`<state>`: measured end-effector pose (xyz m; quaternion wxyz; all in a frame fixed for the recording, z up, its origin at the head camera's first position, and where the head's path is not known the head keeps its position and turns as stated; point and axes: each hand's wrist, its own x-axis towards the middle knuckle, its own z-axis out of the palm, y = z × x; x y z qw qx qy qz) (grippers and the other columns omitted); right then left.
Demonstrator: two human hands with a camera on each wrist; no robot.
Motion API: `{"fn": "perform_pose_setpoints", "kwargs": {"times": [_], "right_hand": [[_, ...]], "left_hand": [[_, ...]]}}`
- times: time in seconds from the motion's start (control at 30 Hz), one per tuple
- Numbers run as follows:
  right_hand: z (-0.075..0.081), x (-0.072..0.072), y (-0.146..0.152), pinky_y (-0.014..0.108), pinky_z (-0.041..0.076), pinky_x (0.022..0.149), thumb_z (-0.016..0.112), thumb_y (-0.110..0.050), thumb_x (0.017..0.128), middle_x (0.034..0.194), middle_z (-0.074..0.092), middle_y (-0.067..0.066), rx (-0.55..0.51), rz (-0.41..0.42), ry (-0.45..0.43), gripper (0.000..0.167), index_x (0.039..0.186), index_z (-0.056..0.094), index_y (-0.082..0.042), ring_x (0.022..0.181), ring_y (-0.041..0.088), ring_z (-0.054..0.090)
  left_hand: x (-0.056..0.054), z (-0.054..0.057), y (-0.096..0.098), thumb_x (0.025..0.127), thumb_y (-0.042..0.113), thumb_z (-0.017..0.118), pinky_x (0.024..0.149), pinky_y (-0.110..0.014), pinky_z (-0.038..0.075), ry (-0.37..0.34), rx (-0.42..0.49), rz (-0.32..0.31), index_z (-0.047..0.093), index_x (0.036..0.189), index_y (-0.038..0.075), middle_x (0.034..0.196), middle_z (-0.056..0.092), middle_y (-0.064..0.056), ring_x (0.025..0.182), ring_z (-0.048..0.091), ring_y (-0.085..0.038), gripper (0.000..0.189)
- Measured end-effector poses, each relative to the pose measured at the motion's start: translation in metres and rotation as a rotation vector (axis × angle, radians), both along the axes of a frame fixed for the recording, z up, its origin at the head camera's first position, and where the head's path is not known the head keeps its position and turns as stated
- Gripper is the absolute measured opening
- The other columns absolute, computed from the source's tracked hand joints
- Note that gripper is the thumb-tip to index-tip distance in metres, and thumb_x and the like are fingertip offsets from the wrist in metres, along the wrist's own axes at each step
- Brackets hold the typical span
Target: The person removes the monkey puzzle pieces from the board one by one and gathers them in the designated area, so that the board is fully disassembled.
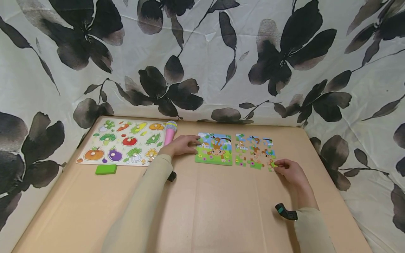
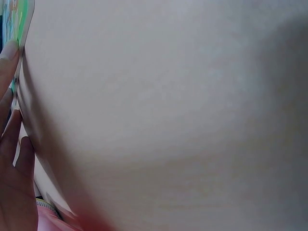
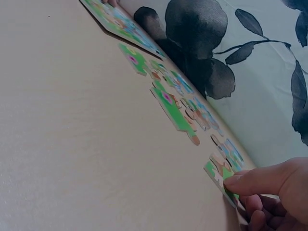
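Note:
My left hand (image 1: 182,144) reaches to the left edge of a square monkey picture board (image 1: 216,149), its fingertips touching that edge. In the left wrist view its relaxed fingers (image 2: 26,149) lie beside the board's pale side. My right hand (image 1: 292,171) pinches a green-edged jigsaw piece (image 3: 214,169) at the lower right corner of a second monkey picture, thumb on top and the other fingers curled below. Several separated jigsaw pieces (image 1: 255,149) lie between the board and that hand, in loose rows with gaps between them.
A white vegetable puzzle board (image 1: 118,140) lies at the left of the tan table (image 1: 221,203). By its right edge is a pink toy microphone (image 1: 169,133), partly behind my left hand. A green block (image 1: 105,169) sits before it. A floral cloth (image 1: 209,63) hangs behind.

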<state>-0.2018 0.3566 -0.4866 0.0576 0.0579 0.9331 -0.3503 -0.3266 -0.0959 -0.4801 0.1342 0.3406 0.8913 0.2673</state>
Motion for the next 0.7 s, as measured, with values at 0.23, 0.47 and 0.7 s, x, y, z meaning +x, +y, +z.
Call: {"fn": "perform_pose_setpoints", "kwargs": {"times": [0.23, 0.47, 0.7], "right_hand": [[-0.0010, 0.0001, 0.0001, 0.028, 0.045, 0.069, 0.066, -0.020, 0.094, 0.105, 0.063, 0.015, -0.017, -0.016, -0.016, 0.033, 0.117, 0.063, 0.004, 0.086, 0.021, 0.054], [-0.0015, -0.0021, 0.0009, 0.028, 0.046, 0.070, 0.064, -0.019, 0.095, 0.105, 0.063, 0.015, -0.028, -0.010, -0.022, 0.033, 0.118, 0.062, 0.004, 0.086, 0.021, 0.054], [0.0020, -0.0044, 0.0024, 0.027, 0.047, 0.068, 0.063, -0.022, 0.096, 0.103, 0.064, 0.014, -0.021, -0.016, -0.025, 0.034, 0.118, 0.062, 0.004, 0.085, 0.020, 0.055]], "left_hand": [[-0.0007, -0.0010, -0.0005, 0.088, 0.025, 0.074, 0.118, -0.042, 0.023, -0.013, 0.002, 0.012, 0.064, 0.130, 0.008, 0.151, 0.043, -0.007, 0.143, 0.032, -0.026, 0.046], [-0.0017, -0.0022, -0.0018, 0.088, 0.024, 0.074, 0.117, -0.042, 0.024, -0.003, 0.010, 0.011, 0.065, 0.129, 0.008, 0.151, 0.044, -0.008, 0.143, 0.033, -0.027, 0.046], [-0.0033, 0.0021, -0.0011, 0.088, 0.024, 0.074, 0.117, -0.042, 0.024, -0.011, 0.016, 0.014, 0.065, 0.129, 0.008, 0.151, 0.043, -0.008, 0.142, 0.033, -0.027, 0.046]]}}
